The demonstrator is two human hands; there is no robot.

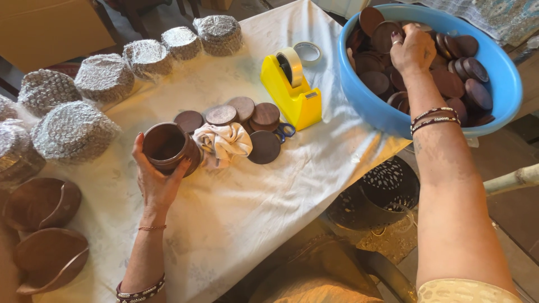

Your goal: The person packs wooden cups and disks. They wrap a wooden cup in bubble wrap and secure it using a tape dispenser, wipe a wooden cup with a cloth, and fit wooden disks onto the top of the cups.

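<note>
Underneath, white cloth [247, 207] (wrinkled) covers table; left hand [154, 179] grips wooden cup [168, 147].

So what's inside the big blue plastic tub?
The big blue plastic tub is filled with a pile of round dark brown wooden lids. The right hand reaches in on top of them. The pile covers the tub's bottom, so anything beneath it is hidden.

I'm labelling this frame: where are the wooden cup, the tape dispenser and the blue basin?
wooden cup [168, 148]: head view, on its rim.
tape dispenser [300, 101]: head view, yellow body.
blue basin [370, 101]: head view, outer wall.
</note>
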